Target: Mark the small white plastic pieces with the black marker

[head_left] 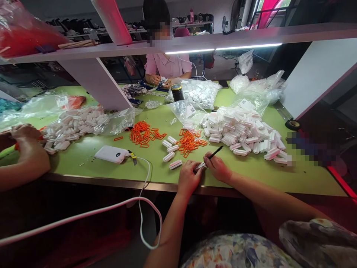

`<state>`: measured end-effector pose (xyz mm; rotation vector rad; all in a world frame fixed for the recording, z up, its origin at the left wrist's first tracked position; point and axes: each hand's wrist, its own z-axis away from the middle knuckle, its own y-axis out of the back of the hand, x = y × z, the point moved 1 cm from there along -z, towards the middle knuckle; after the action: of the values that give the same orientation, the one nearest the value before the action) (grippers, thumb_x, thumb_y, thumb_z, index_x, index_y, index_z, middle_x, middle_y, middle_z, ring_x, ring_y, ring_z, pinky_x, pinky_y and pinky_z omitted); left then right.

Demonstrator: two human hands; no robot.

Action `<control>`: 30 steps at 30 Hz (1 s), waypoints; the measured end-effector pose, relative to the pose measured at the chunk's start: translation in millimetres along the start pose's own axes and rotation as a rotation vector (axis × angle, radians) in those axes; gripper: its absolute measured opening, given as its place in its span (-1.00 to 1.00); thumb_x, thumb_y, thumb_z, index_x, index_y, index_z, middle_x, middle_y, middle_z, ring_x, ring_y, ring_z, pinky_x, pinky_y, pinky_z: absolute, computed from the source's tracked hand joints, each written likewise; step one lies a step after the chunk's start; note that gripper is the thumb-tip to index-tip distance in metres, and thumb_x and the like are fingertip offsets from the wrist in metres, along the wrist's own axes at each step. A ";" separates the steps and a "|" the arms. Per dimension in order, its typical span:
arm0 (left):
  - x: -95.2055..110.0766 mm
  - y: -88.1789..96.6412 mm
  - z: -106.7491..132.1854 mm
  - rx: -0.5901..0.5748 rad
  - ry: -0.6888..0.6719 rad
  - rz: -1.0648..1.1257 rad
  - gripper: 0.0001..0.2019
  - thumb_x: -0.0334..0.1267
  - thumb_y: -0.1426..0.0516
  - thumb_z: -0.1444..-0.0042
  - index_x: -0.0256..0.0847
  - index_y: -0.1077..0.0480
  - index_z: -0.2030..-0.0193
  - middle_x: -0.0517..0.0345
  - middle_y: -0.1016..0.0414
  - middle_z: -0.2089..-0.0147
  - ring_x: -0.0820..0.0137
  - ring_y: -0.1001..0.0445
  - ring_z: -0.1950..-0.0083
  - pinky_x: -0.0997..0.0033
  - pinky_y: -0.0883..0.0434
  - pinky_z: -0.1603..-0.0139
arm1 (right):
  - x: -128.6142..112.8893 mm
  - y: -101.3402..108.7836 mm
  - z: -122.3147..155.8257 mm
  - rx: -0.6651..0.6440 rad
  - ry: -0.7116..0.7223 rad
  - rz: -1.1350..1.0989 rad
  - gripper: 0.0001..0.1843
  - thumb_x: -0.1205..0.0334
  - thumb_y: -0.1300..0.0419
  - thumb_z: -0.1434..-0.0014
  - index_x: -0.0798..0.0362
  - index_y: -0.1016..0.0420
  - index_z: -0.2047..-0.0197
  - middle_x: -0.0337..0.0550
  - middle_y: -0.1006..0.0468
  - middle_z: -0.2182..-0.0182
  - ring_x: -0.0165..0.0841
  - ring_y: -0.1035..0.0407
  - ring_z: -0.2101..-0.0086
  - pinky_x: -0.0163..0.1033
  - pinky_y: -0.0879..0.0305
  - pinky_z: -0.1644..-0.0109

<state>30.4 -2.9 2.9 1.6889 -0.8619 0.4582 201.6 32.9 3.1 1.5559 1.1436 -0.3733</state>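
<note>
Near the table's front edge, my left hand (190, 174) is closed around a white plastic connector housing (200, 166). My right hand (219, 167) grips a slim black tool (216, 152), its lower end at the held housing; whether it is a pen or tweezers I cannot make out. Just left of my hands lie several loose white housings (169, 156), the closest with a reddish strip on it. Behind my hands is a small heap of orange rectangular frames (189, 143). A large pile of white housings (242, 130) spreads to the right.
A white power bank (111, 154) with a white cable (147, 163) lies left, the cable hanging over the edge. Another orange heap (142, 134), plastic bags (195, 91), a black can (177, 92) and black tape (292, 124) are around. A co-worker's arm (28, 156) rests left; another person (167, 67) sits opposite.
</note>
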 end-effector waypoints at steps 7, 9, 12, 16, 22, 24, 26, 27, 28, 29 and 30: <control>-3.2 -1.5 -0.8 -0.006 0.002 -0.016 -0.94 -0.31 -0.23 -0.27 -0.15 -0.54 0.14 0.10 -0.58 0.17 0.24 -0.52 0.09 0.22 -0.43 0.01 | -3.5 -8.6 -3.4 -0.074 0.063 0.162 -0.71 0.07 0.02 -0.50 0.00 -0.36 0.23 -0.05 -0.53 0.39 -0.22 -0.42 0.34 -0.16 -0.36 0.18; -4.0 -1.8 -0.8 -0.004 0.002 -0.019 -0.95 -0.30 -0.23 -0.27 -0.15 -0.54 0.16 0.10 -0.58 0.19 0.24 -0.51 0.11 0.22 -0.43 0.03 | -4.5 -9.3 -3.5 -0.071 0.064 0.142 -0.70 0.06 0.00 -0.48 -0.01 -0.36 0.26 -0.04 -0.53 0.39 -0.21 -0.42 0.34 -0.14 -0.35 0.18; -4.3 -1.7 -0.6 -0.003 -0.008 -0.011 -0.94 -0.29 -0.25 -0.27 -0.13 -0.55 0.14 0.10 -0.58 0.19 0.24 -0.52 0.10 0.22 -0.43 0.02 | -1.9 -7.6 -2.7 0.001 0.003 0.055 -0.68 0.04 0.05 -0.49 -0.04 -0.32 0.28 -0.14 -0.48 0.44 -0.26 -0.39 0.39 -0.18 -0.35 0.23; -3.8 -1.2 -0.3 -0.004 -0.012 0.001 -0.93 -0.30 -0.26 -0.26 -0.14 -0.56 0.13 0.09 -0.59 0.17 0.24 -0.51 0.09 0.22 -0.44 0.00 | 3.6 -4.0 -2.3 0.122 -0.119 -0.162 -0.59 -0.03 0.12 -0.50 -0.07 -0.23 0.36 -0.28 -0.37 0.54 -0.32 -0.33 0.48 -0.24 -0.33 0.33; -2.6 -0.7 -0.6 -0.012 -0.015 -0.001 -0.92 -0.31 -0.27 -0.26 -0.16 -0.56 0.12 0.08 -0.59 0.17 0.24 -0.51 0.10 0.21 -0.44 0.00 | 0.5 -1.3 -2.2 0.074 -0.118 -0.219 -0.59 -0.07 0.07 -0.47 -0.07 -0.21 0.38 -0.30 -0.36 0.55 -0.33 -0.31 0.50 -0.23 -0.31 0.33; -2.5 -0.6 -0.6 -0.013 -0.012 0.002 -0.93 -0.29 -0.26 -0.27 -0.15 -0.56 0.13 0.08 -0.59 0.17 0.24 -0.51 0.10 0.21 -0.44 0.00 | -0.3 -0.7 -1.6 0.071 -0.121 -0.196 -0.60 -0.06 0.07 -0.47 -0.07 -0.22 0.38 -0.29 -0.35 0.56 -0.33 -0.30 0.50 -0.23 -0.30 0.33; -2.3 -0.5 -0.6 -0.013 -0.009 0.002 -0.94 -0.27 -0.26 -0.27 -0.14 -0.56 0.13 0.09 -0.59 0.18 0.24 -0.52 0.10 0.21 -0.44 0.00 | 0.0 -0.5 -1.0 0.074 -0.120 -0.179 -0.62 -0.02 0.06 -0.48 -0.07 -0.23 0.37 -0.29 -0.37 0.55 -0.32 -0.31 0.50 -0.23 -0.30 0.33; -2.2 -0.4 -0.6 -0.011 -0.008 0.002 -0.94 -0.27 -0.26 -0.27 -0.13 -0.55 0.14 0.09 -0.58 0.18 0.24 -0.52 0.10 0.21 -0.44 0.00 | 0.5 -0.5 -0.7 0.076 -0.118 -0.173 -0.63 -0.01 0.06 -0.48 -0.07 -0.23 0.36 -0.29 -0.37 0.55 -0.32 -0.31 0.50 -0.23 -0.31 0.33; -2.1 -0.3 -0.6 -0.010 -0.007 0.002 -0.94 -0.28 -0.26 -0.26 -0.13 -0.55 0.14 0.10 -0.58 0.19 0.24 -0.52 0.10 0.21 -0.44 0.00 | 1.1 -0.6 -0.3 0.077 -0.113 -0.166 -0.64 0.01 0.06 -0.48 -0.06 -0.23 0.36 -0.29 -0.38 0.55 -0.32 -0.31 0.50 -0.24 -0.31 0.34; -1.9 -0.2 -0.7 -0.009 -0.007 0.002 -0.94 -0.28 -0.26 -0.26 -0.13 -0.55 0.14 0.10 -0.58 0.19 0.24 -0.52 0.10 0.21 -0.44 0.00 | 1.8 -0.8 0.0 0.076 -0.107 -0.155 -0.65 0.03 0.06 -0.47 -0.06 -0.23 0.36 -0.29 -0.38 0.55 -0.32 -0.32 0.50 -0.24 -0.31 0.34; -1.8 -0.2 -0.8 -0.007 -0.007 0.001 -0.94 -0.29 -0.27 -0.26 -0.13 -0.56 0.15 0.10 -0.58 0.19 0.24 -0.52 0.11 0.21 -0.44 0.01 | 2.4 -0.9 0.4 0.076 -0.099 -0.139 -0.66 0.04 0.06 -0.47 -0.06 -0.22 0.35 -0.29 -0.38 0.55 -0.32 -0.32 0.50 -0.24 -0.31 0.33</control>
<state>29.5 -1.6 1.7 1.6843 -0.8680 0.4494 202.2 33.6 0.6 1.5099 1.1749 -0.5871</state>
